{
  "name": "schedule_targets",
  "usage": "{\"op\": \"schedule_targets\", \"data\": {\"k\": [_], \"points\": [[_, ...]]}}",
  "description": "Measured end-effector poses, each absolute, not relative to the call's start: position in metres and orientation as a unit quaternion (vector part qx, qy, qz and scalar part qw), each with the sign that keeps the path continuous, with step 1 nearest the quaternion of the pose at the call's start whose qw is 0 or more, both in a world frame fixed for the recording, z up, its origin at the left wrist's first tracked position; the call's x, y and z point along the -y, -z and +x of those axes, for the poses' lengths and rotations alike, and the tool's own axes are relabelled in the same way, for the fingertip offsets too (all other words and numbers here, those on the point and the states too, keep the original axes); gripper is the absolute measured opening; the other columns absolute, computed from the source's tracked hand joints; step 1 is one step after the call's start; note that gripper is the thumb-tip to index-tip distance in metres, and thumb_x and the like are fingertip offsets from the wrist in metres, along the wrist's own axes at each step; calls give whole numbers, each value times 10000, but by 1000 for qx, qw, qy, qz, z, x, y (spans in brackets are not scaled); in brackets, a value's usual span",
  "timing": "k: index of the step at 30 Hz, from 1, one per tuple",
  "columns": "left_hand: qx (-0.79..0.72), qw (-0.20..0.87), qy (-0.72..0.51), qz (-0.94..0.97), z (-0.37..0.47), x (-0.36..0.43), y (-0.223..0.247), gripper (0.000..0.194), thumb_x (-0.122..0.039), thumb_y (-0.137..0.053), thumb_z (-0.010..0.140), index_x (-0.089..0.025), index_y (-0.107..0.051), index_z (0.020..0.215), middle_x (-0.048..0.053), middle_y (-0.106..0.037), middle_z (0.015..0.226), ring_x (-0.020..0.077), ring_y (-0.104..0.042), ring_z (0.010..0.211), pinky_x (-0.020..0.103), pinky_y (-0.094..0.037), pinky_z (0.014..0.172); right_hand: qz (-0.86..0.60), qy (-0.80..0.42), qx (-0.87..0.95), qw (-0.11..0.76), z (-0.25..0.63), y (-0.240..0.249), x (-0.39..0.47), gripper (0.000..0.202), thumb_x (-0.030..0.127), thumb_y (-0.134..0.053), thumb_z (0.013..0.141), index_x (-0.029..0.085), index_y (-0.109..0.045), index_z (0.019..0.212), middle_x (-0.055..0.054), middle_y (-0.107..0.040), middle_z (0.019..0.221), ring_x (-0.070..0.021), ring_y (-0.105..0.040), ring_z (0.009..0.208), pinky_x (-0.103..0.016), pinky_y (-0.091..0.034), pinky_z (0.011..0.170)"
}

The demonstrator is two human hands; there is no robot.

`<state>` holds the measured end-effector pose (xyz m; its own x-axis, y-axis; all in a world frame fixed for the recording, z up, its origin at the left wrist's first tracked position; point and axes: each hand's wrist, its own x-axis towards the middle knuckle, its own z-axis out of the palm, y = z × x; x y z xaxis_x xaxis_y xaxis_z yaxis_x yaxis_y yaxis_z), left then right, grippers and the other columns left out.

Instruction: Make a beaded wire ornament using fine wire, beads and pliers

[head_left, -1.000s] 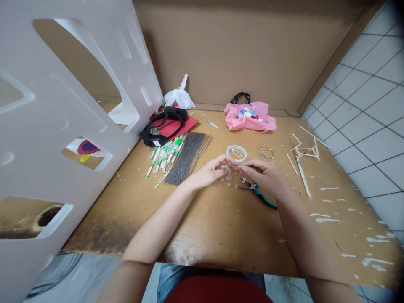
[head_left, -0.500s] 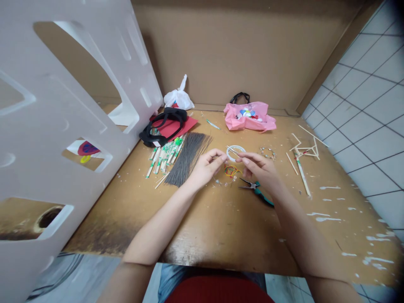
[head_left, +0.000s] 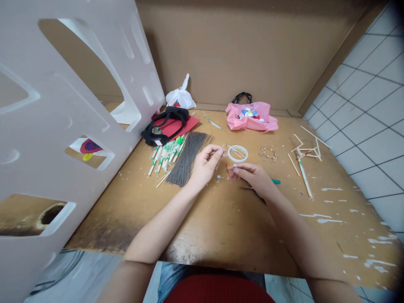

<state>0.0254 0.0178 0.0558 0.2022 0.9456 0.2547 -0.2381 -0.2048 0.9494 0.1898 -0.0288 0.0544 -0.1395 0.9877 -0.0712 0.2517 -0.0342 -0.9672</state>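
Note:
My left hand point(head_left: 204, 165) is above the table with thumb and forefinger pinched together; a fine, thin strand seems to show at the fingertips, too small to name. Lower and to the right, my right hand point(head_left: 254, 176) also pinches, with a tiny pale thing at its fingertips that I cannot make out. A white ring-shaped lid point(head_left: 246, 157) lies just beyond the hands, with thin metal sticks across it. Red, yellow and green bands point(head_left: 227, 169) show partly by the right fingertips. Pliers point(head_left: 276, 182) with teal handles lie partly hidden under my right hand.
A beaded loop point(head_left: 268, 154) and a stick frame point(head_left: 307, 152) lie to the right. Left are dark wires point(head_left: 186, 162), wrapped chopsticks point(head_left: 167, 153) and a black head strap point(head_left: 164, 126). A pink bag point(head_left: 252, 122) and white bag point(head_left: 181, 99) stand behind; a white plastic panel point(head_left: 94, 84) rises left.
My right hand has moved down and towards me, away from the metal sticks, which now lie on the white ring. The bands and pliers are more covered by it. My left hand stays nearly in place.

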Motion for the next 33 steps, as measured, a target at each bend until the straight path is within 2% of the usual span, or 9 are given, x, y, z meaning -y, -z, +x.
{"op": "schedule_targets", "data": {"k": [8,13,16,19,22,24,27,30,33], "points": [[-330,530,-551,553,27,-15,-56,209,-370,-574,807,-167,-568,856,-6,-587,744,43,-425,467,187,-340,443,-512,-513,538,431,184,-51,28,211,360,-540,793,185,-655,812,-29,-683,756,-129,-596,706,-236,-423,596],[-348,497,-543,581,23,-19,-53,138,-268,-593,791,-160,-602,876,8,-623,747,93,-565,680,214,-435,666,-526,-487,514,472,186,-47,26,222,362,-546,786,183,-656,858,-16,-652,725,-110,-544,627,-212,-384,519],[-359,490,-522,599,21,-19,-56,143,-264,-589,792,-157,-634,876,17,-649,756,105,-581,702,225,-441,689,-541,-456,529,468,189,-47,25,293,407,-521,809,177,-668,916,2,-606,655,-102,-492,559,-217,-346,484],[-361,484,-501,620,17,-20,-60,177,-294,-593,792,-158,-686,857,34,-677,772,118,-593,712,239,-449,701,-548,-408,562,465,193,-47,22,323,436,-527,809,181,-682,934,21,-567,596,-116,-511,580,-240,-389,555],[-341,477,-478,654,11,-22,-65,167,-307,-634,763,-166,-721,777,49,-692,796,131,-601,754,250,-449,728,-552,-378,583,461,197,-48,20,302,443,-538,807,193,-694,872,30,-541,560,-126,-525,591,-262,-422,622],[-323,502,-435,674,6,-25,-68,160,-313,-658,742,-171,-729,756,53,-700,798,130,-597,740,249,-451,706,-558,-371,585,457,198,-49,20,296,448,-537,807,196,-690,832,33,-527,541,-124,-511,559,-261,-417,591],[-323,551,-406,654,0,-27,-69,195,-343,-652,747,-166,-728,784,60,-709,788,103,-561,628,226,-439,595,-556,-369,584,462,196,-53,23,284,445,-555,790,190,-678,812,30,-544,544,-119,-509,524,-258,-411,552],[-330,569,-410,631,1,-26,-68,228,-359,-637,757,-155,-712,825,47,-689,740,67,-497,516,198,-402,486,-555,-379,588,450,195,-57,25,282,437,-569,782,184,-681,841,22,-573,567,-118,-529,537,-264,-425,571],[-322,581,-395,634,5,-23,-67,231,-354,-618,771,-141,-685,831,24,-647,680,62,-512,486,195,-431,475,-543,-415,589,430,199,-60,27,284,426,-570,787,191,-686,896,21,-589,588,-121,-557,585,-271,-442,618]]}}
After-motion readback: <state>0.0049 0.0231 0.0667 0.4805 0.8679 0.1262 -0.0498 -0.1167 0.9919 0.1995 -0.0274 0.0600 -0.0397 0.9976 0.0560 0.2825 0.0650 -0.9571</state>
